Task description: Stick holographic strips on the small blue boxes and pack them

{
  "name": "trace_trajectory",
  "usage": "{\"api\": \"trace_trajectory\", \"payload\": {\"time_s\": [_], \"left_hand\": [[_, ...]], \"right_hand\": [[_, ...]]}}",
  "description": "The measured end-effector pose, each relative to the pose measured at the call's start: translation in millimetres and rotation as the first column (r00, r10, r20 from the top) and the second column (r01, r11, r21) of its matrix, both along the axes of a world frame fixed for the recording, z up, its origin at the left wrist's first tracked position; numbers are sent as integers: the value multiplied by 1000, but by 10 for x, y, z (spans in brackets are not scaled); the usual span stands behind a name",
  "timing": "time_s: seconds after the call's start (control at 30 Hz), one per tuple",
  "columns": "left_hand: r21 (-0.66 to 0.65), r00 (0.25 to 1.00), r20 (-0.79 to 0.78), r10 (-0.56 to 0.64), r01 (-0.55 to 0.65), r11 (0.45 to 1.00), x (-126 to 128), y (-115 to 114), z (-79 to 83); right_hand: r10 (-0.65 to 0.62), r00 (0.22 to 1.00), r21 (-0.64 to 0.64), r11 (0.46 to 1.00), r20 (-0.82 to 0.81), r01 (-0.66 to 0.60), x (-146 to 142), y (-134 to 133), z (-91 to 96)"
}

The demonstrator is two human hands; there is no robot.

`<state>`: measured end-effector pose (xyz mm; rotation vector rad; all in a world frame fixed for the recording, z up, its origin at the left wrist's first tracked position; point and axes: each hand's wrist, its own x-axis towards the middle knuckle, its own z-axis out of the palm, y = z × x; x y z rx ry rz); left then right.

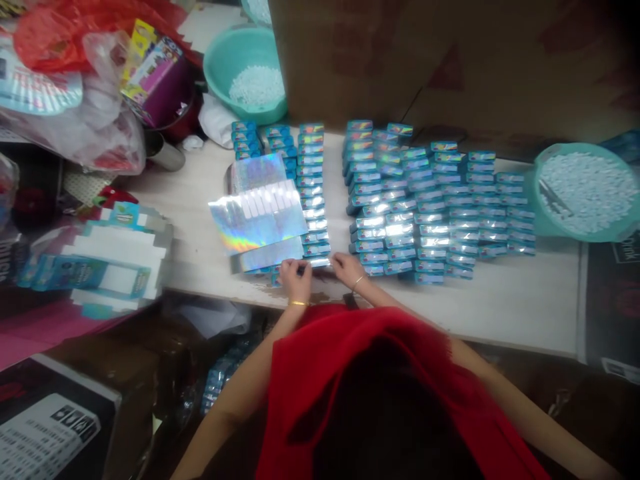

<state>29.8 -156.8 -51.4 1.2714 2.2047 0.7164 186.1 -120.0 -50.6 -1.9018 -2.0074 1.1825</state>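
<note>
Near the table's front edge, both of my hands meet at the two ends of a small blue box (pixel 319 262) with a shiny top. My left hand (pixel 296 280) has its fingers closed on the left end. The fingers of my right hand (pixel 347 270) are pinched at the right end; whether they also hold a label is too small to tell. Just beyond my left hand, a shiny rainbow-silver sheet (pixel 260 227) with a row of pale labels lies over a column of blue boxes (pixel 311 180). Right of it stand several rows of similar blue boxes (pixel 400 227).
Green basins of white pellets stand at the back (pixel 215 63) and right (pixel 545 213); tweezers (pixel 555 198) lie in the right one. A large brown carton (pixel 400 60) borders the back. At left are flattened blue cartons (pixel 115 267), plastic bags (pixel 113 127) and a metal cup (pixel 167 155).
</note>
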Motion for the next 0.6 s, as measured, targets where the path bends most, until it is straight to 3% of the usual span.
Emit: {"api": "trace_trajectory", "payload": {"time_s": [0.17, 0.43, 0.53, 0.6], "left_hand": [[-57, 994, -99, -35, 30, 998, 36, 4, -29], [-135, 969, -213, -127, 100, 986, 68, 42, -59], [-138, 957, -257, -132, 99, 985, 22, 46, -24], [-113, 935, -291, -204, 178, 978, -36, -2, -7]], "right_hand": [[54, 990, 5, 998, 132, -55, -38, 18, 13], [75, 989, -49, 996, 124, -69, -102, 45, -167], [17, 994, -66, 998, 109, -10, -107, 9, -172], [-34, 995, -71, 997, 94, 41, -99, -50, -140]]}}
